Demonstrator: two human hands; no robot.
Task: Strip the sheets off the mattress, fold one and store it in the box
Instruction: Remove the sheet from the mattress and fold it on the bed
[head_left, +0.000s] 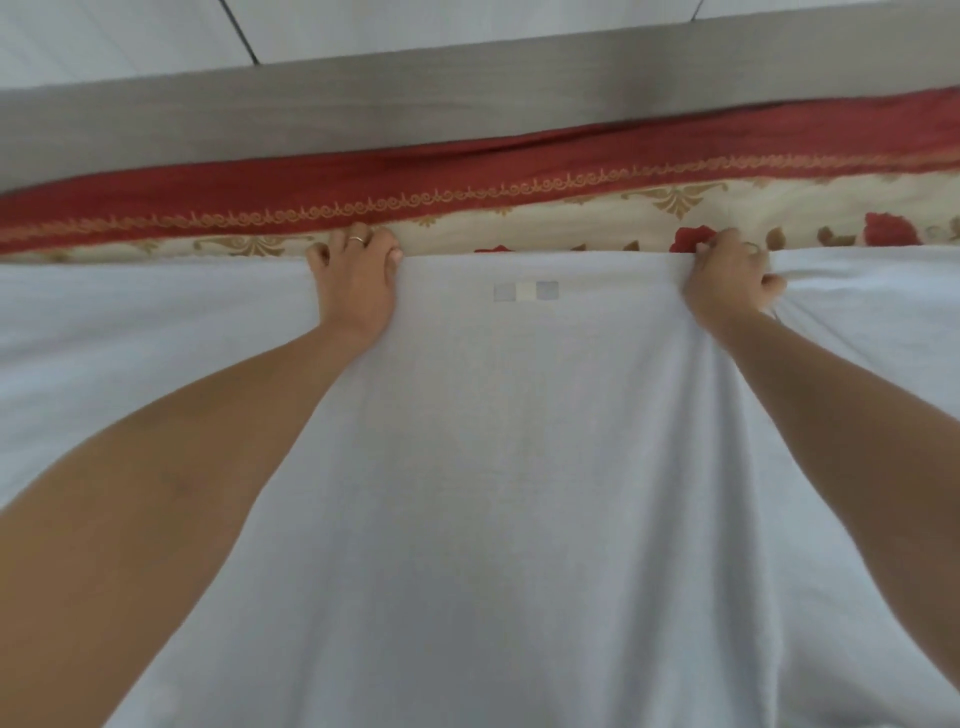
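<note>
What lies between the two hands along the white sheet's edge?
Only the white sheet, its edge running bare from the left hand to the right hand, in the head view.

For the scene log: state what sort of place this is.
Most likely a bedroom. A white sheet lies spread over a bed, a red and cream floral sheet shows beyond its far edge, and a grey bed frame runs behind. The left hand and right hand grip that edge.

I read this as a bedroom in a home: 2 layers of bedding fill my view, a white sheet (493, 467) over a cream floral sheet (597, 210) with a red border. Beyond them is a grey wood-grain bed rail (363, 104), then what may be pale floor tiles (104, 36).
</note>
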